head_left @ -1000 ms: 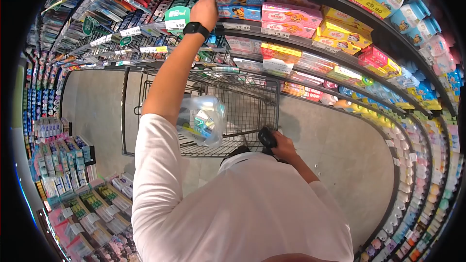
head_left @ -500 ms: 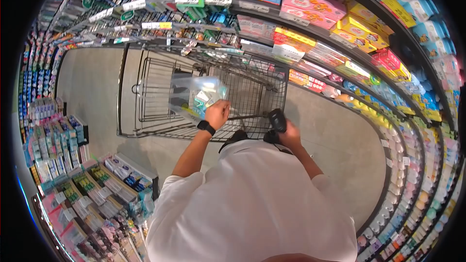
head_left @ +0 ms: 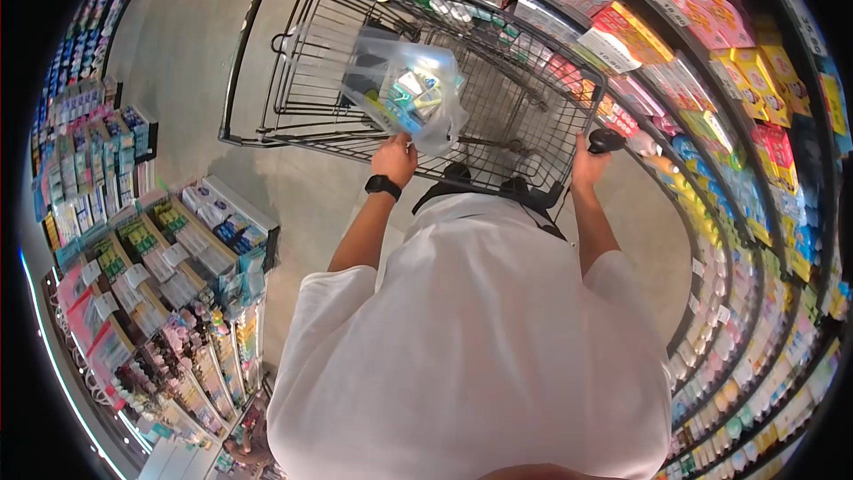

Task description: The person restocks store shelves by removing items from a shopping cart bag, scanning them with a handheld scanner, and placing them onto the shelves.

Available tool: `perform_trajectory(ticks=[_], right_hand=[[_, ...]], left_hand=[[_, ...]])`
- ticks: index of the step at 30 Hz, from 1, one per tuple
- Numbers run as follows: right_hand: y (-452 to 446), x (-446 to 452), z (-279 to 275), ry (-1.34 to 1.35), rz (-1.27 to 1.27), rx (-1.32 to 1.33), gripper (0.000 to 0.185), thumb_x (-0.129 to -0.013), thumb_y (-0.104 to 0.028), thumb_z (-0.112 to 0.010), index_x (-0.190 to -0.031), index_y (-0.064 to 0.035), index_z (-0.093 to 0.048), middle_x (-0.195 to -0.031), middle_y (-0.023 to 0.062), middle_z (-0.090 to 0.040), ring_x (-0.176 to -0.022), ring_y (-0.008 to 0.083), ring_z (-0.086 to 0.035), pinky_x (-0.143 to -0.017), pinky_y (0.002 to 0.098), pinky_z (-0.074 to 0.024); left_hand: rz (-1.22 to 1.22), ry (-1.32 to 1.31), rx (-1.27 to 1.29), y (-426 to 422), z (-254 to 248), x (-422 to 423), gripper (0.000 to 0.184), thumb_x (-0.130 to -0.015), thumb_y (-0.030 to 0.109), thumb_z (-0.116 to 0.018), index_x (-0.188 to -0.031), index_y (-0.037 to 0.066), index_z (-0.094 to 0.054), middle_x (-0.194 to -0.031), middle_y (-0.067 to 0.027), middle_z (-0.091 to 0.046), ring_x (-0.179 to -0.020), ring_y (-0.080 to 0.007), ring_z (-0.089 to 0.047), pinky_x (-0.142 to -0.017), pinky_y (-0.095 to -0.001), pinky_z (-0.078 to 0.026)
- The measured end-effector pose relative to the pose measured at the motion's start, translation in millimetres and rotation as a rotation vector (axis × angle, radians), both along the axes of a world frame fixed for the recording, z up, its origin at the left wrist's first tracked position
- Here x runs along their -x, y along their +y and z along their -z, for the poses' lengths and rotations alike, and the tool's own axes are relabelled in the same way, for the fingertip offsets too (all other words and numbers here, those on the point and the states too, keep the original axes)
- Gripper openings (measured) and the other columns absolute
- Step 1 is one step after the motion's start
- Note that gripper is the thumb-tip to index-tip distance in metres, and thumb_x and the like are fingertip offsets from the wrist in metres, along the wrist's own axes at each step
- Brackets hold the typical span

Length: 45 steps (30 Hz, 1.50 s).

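A wire shopping cart (head_left: 302, 137) stands crosswise in front of me. Inside it sits a clear plastic bag (head_left: 447, 134) with several small colourful packages, whose kind I cannot make out. My left hand (head_left: 394, 161), a black watch on its wrist, is closed on the cart's near rim, just below the bag. Beside the cart's right end, my right hand (head_left: 586, 165) is closed around a black handheld device (head_left: 608, 140). That device has a rounded top; its lower part is hidden by the hand.
Curved shelves with pink boxes (head_left: 689, 0) and yellow boxes (head_left: 753, 80) run along the right. At the left stands a low display of packaged goods (head_left: 169, 249). Grey floor (head_left: 182, 44) shows between the shelving and the cart.
The cart has shifted forward and turned, its right end swinging nearer the right shelves. My right hand has moved right and forward with the black device. My left hand has moved forward slightly.
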State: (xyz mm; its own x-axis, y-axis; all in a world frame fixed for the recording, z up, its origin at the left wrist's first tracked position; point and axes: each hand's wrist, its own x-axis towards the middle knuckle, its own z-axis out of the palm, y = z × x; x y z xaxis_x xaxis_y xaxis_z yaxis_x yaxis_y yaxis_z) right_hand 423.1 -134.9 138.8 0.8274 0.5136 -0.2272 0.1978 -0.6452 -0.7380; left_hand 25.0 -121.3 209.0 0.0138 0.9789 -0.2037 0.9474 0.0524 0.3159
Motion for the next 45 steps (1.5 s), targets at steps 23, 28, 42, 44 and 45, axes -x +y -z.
perform_trajectory(ticks=[23, 28, 42, 44, 45], right_hand=[[5, 11, 6, -0.133, 0.052, 0.327, 0.062, -0.076, -0.040, -0.070, -0.115, 0.0050, -0.053, -0.109, 0.0252, -0.066, -0.105, 0.0406, -0.063, -0.093, 0.0466, -0.0467], [-3, 7, 14, -0.174, 0.029, 0.306, 0.057, -0.078, -0.039, -0.071, -0.115, 0.0010, -0.055, -0.106, 0.0217, -0.068, -0.103, 0.0396, -0.064, -0.090, 0.0466, -0.0477], [2, 21, -7, -0.183, 0.085, 0.324, 0.049, -0.077, -0.033, -0.075, -0.106, 0.0009, -0.056, -0.095, 0.0243, -0.068, -0.095, 0.0423, -0.065, -0.085, 0.0472, -0.0498], [3, 22, -9, -0.151, 0.096, 0.332, 0.048, -0.076, -0.032, -0.074, -0.106, 0.0010, -0.056, -0.094, 0.0247, -0.068, -0.094, 0.0427, -0.065, -0.085, 0.0473, -0.0497], [4, 24, -11, -0.163, 0.099, 0.331, 0.047, -0.077, -0.031, -0.074, -0.106, 0.0010, -0.055, -0.095, 0.0248, -0.068, -0.094, 0.0427, -0.065, -0.085, 0.0469, -0.0499]], left_hand=[[-0.030, -0.036, 0.496, 145, 159, 42, 0.045, -0.080, 0.035, -0.070, -0.119, 0.013, -0.067, -0.107, -0.0183, -0.070, -0.104, -0.0339, -0.066, -0.093, -0.0415, -0.051], [-0.052, 0.070, 0.646, 124, 225, 42, 0.040, -0.083, 0.029, -0.062, -0.112, 0.003, -0.069, -0.114, -0.0223, -0.067, -0.111, -0.0364, -0.063, -0.095, -0.0420, -0.051], [-0.559, -0.049, 0.671, 92, 272, 24, 0.044, -0.075, 0.037, -0.062, -0.104, 0.006, -0.073, -0.112, -0.0206, -0.069, -0.110, -0.0341, -0.064, -0.088, -0.0412, -0.052], [-0.539, -0.012, 0.689, 96, 247, 11, 0.049, -0.074, 0.040, -0.062, -0.106, 0.004, -0.072, -0.113, -0.0209, -0.069, -0.111, -0.0343, -0.064, -0.091, -0.0403, -0.050], [-0.538, 0.040, 0.711, 96, 243, 7, 0.055, -0.073, 0.043, -0.062, -0.108, 0.002, -0.072, -0.114, -0.0212, -0.068, -0.111, -0.0344, -0.063, -0.094, -0.0394, -0.048]])
